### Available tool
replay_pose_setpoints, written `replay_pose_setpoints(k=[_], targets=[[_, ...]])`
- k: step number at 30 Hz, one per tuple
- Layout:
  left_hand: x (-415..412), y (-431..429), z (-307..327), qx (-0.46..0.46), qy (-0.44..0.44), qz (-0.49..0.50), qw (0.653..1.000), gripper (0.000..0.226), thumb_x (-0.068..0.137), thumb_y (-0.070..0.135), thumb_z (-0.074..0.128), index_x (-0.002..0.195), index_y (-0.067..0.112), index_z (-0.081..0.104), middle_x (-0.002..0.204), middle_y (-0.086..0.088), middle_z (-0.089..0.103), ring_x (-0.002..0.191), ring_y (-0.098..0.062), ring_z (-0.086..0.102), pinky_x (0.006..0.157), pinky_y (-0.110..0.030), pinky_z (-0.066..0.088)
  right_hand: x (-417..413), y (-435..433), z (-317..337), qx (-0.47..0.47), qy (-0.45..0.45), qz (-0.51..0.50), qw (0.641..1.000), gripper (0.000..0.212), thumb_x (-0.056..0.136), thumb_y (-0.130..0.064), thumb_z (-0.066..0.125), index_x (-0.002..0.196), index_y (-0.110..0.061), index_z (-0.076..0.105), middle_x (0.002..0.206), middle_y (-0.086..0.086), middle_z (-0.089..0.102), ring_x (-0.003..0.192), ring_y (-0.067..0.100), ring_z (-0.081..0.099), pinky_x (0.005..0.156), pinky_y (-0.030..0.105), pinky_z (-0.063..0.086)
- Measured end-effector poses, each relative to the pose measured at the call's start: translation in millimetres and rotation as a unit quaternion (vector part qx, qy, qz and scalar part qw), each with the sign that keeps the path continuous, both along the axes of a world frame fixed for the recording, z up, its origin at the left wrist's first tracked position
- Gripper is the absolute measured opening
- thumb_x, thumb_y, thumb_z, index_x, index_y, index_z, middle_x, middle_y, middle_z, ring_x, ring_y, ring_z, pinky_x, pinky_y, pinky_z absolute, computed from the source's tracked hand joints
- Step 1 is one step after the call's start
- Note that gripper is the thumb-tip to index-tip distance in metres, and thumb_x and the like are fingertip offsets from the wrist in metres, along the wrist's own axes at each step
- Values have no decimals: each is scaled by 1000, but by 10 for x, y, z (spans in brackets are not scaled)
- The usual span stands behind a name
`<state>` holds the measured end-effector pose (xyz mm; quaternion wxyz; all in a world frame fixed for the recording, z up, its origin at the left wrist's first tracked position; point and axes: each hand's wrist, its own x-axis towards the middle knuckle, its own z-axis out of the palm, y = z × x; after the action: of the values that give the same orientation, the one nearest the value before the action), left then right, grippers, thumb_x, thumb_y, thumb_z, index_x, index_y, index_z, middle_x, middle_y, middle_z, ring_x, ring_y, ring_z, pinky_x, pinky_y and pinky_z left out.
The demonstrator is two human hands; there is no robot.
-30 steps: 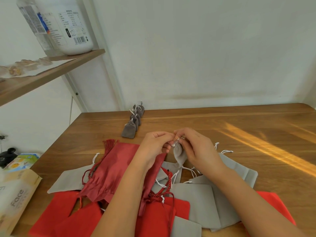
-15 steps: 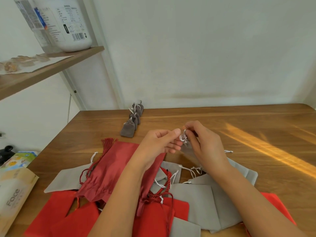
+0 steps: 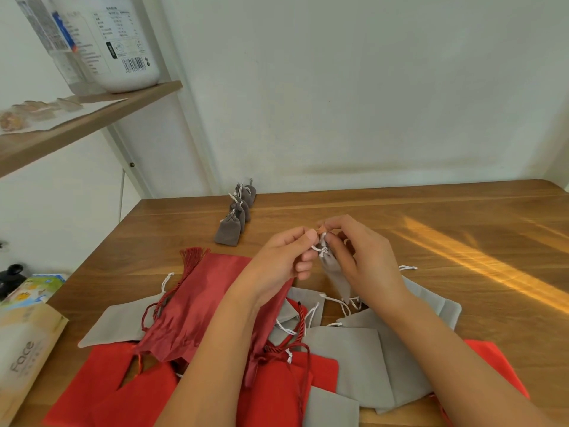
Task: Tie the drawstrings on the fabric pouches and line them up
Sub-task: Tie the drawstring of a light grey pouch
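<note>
A small grey pouch (image 3: 334, 272) hangs in the air between my hands above the table. My left hand (image 3: 283, 260) pinches its white drawstring (image 3: 320, 250) at the neck. My right hand (image 3: 360, 257) pinches the pouch's top from the other side, fingers curled round it. A row of small dark grey tied pouches (image 3: 235, 217) stands at the back left of the wooden table (image 3: 462, 241). Flat grey pouches (image 3: 363, 355), bright red pouches (image 3: 271, 386) and a dark red satin pouch (image 3: 200, 303) with a tassel lie heaped under my forearms.
A tissue pack (image 3: 24, 349) marked "Face" lies at the table's left edge. A wooden shelf (image 3: 92, 118) with a large white bottle (image 3: 123, 47) hangs over the left. The wall stands close behind the table. A sunlit stripe crosses the right side.
Both hands have lifted the small grey pouch higher and farther from me. The fingers have shifted on the drawstring at its neck, which now looks gathered tight.
</note>
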<state>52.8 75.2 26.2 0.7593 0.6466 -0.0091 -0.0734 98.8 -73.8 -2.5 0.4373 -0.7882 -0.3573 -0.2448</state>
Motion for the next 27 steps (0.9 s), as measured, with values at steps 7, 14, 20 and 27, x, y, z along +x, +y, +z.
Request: replay_pose_setpoints(k=[7, 14, 20, 27], targets=[[-31, 25, 52, 58, 27, 1, 998, 33, 101, 18, 39, 69, 16, 49, 48, 4, 34, 40, -6, 24, 39, -17, 23, -75, 14, 31, 7, 57, 57, 997, 8, 94, -11, 51, 100, -14, 56, 92, -11, 66, 67, -8, 53, 62, 7, 36], [-40, 62, 26, 151, -42, -31, 987, 26, 96, 13, 47, 70, 15, 53, 52, 4, 43, 46, -10, 33, 47, -23, 33, -76, 27, 37, -12, 16, 22, 1000, 11, 93, -15, 50, 99, -12, 59, 79, -16, 53, 72, -6, 50, 66, 4, 36], [-22, 98, -39, 266, -128, -15, 955, 6, 80, 19, 76, 80, 25, 73, 69, -8, 63, 65, -10, 53, 61, -28, 43, -19, -29, 45, -6, 12, 60, 998, 19, 85, -24, 63, 90, -10, 74, 83, -5, 64, 77, 2, 56, 68, 7, 41], [-13, 82, -90, 299, -149, 30, 942, 10, 79, 23, 76, 77, 14, 77, 53, 12, 53, 53, -3, 40, 55, -20, 33, 36, -105, 104, 5, 114, 112, 987, 16, 83, -7, 71, 93, -17, 77, 84, -7, 70, 80, 1, 62, 72, 10, 43]])
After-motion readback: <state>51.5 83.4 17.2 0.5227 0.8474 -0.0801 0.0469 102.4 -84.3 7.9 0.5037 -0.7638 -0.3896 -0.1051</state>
